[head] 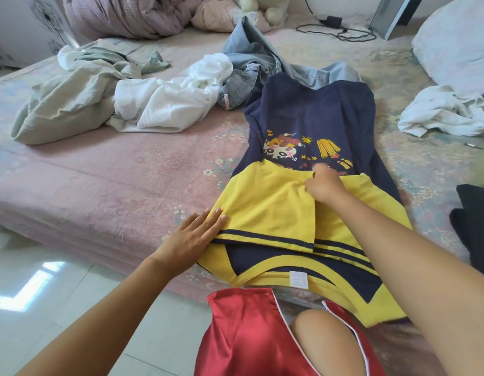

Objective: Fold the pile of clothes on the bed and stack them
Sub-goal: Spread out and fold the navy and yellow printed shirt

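Head view: left hand lies flat on the navy-and-yellow shirt; right hand pinches a yellow sleeve fold. Its fingertips are hidden in cloth, and the jeans lie partly under the shirt.

Navy-yellow cartoon shirt flat at centre, sleeves folded in; white, grey-green, denim clothes crumpled above.
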`<act>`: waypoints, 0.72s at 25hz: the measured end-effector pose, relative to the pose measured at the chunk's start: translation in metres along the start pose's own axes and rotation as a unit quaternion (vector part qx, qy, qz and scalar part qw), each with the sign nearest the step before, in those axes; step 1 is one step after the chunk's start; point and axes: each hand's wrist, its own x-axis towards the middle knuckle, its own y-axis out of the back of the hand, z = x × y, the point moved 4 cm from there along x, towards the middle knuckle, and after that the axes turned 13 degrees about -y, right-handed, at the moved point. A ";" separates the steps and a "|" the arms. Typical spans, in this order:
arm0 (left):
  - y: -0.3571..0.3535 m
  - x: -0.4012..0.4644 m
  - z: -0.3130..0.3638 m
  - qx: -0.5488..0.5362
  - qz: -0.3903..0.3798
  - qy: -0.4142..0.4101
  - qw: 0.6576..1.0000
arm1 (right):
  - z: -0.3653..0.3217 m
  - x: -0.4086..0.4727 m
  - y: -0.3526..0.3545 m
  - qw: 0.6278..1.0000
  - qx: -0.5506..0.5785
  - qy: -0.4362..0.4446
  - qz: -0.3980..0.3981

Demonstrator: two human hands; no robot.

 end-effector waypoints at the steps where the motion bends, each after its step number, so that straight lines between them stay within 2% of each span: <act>1: -0.003 0.000 0.003 -0.006 -0.017 0.000 1.000 | 0.006 0.000 -0.004 0.998 -0.062 -0.004 0.006; 3: -0.002 0.000 0.004 -0.009 -0.039 0.009 0.999 | 0.011 -0.007 -0.009 0.991 -0.126 0.009 0.039; 5: 0.008 0.002 0.000 -0.008 -0.044 0.010 0.999 | 0.005 -0.023 -0.008 0.969 -0.165 0.121 0.138; 6: 0.015 0.008 0.000 -0.010 -0.039 0.008 0.999 | 0.003 -0.033 -0.010 0.951 -0.179 0.196 0.156; 8: 0.029 0.031 -0.001 -0.036 -0.006 0.020 0.999 | 0.013 -0.049 -0.026 0.934 -0.224 0.272 0.055; 10: 0.036 0.070 -0.002 -0.091 0.014 0.059 0.994 | 0.033 -0.060 -0.041 0.927 -0.290 0.231 -0.055; 12: 0.028 0.111 -0.006 -0.118 0.009 0.091 0.989 | 0.041 -0.059 -0.045 0.930 -0.293 0.205 -0.082; 15: 0.002 0.162 -0.027 -0.110 -0.054 0.155 0.980 | 0.034 -0.037 -0.037 0.950 -0.241 0.190 -0.060; 18: -0.025 0.209 -0.055 -0.091 -0.043 0.216 0.971 | 0.015 0.016 -0.027 0.961 -0.193 0.196 0.012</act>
